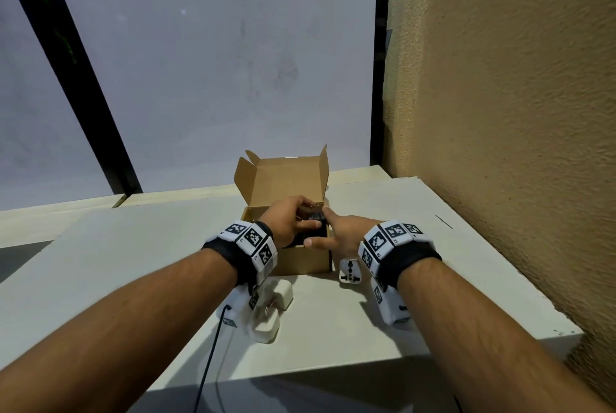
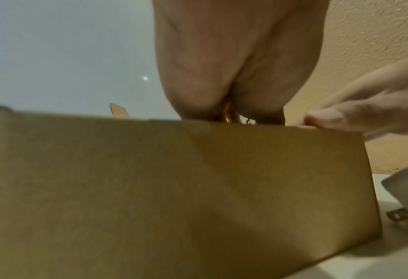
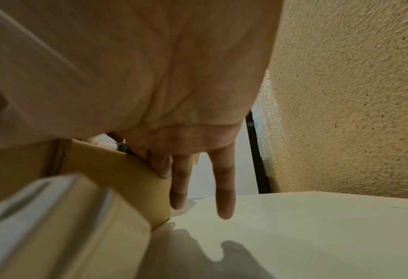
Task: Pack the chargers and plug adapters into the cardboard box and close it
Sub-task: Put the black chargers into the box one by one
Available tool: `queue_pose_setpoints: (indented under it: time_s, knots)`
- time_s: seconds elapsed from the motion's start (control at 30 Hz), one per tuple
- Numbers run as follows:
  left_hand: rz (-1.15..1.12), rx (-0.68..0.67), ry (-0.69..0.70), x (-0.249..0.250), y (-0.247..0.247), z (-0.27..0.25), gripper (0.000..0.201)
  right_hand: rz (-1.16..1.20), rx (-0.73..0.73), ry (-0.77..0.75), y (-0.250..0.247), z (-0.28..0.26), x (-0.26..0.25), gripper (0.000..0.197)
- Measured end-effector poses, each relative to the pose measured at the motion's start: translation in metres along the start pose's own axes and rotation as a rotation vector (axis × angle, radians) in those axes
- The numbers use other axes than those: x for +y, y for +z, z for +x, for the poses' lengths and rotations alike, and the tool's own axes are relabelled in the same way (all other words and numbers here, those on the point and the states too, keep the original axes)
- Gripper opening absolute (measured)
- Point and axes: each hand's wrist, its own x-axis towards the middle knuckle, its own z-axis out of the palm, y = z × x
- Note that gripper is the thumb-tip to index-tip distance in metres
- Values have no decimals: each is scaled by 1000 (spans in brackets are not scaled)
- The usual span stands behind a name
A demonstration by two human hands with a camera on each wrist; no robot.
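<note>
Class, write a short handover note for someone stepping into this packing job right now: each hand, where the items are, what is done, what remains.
Left hand holds a black adapter over the open cardboard box, lowering it in.
Right hand has its thumb on the box's front rim, the other fingers straight down the right side.
Lid flap stands up at the back.
On the table: a white plug adapter right of the box, two white chargers in front left.
Done: the black adapter is nearly in; the rest of the inside is hidden.
Left: pack the three white items, close the lid.

Bare forearms; black wrist straps (image 1: 233, 257) carrying white marker-tag blocks (image 1: 383, 241); thin black cable (image 1: 208, 359) at 7 o'clock.
</note>
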Motion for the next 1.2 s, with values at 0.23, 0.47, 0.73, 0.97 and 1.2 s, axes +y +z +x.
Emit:
queue_pose_setpoints:
  time_s: [0.23,0.47,0.73,0.97,1.2]
  knots:
    - [164,-124,-94,-4,4,4,34,-3,5,-5,1,-1,0,92]
    - [390,-169,-134,-3,9,1,47,3,22,-15,2,-1,0,90]
    - [355,-81,46,-1,10,-16,33,26,32,-69,2,0,1,84]
    - [229,-38,35,0,9,-24,25,-4,2,0,4,5,4,97]
    - [155,-62,49,-9,10,-17,9,-13,-6,17,4,5,3,96]
